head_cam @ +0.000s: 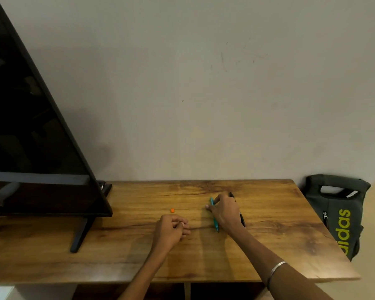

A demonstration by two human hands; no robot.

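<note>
The tabletop (268,213) is seen from above, and the right hand (224,211) is laid over two pens near the middle of it. The teal pen (216,224) is pinched near its far end, thumb on its left side and forefinger curled over it, with the tip pointed back toward the near edge and resting on the wood. The black pen (243,220) is found just beside it on the right, lying roughly parallel, mostly covered by the hand; whether it is gripped too cannot be told. A metal bangle (276,270) is worn on that forearm. The left hand (171,229) is set on the wood to the left of the pens, near but apart from them, its fingers curled inward; whether anything is held inside cannot be told. A small orange bit (172,210) is spotted alone just beyond the left hand, touched by nothing. A dark TV (30,126) is stood on its foot at the left end, and a grey bag (338,213) is propped against the right end of the tabletop.
</note>
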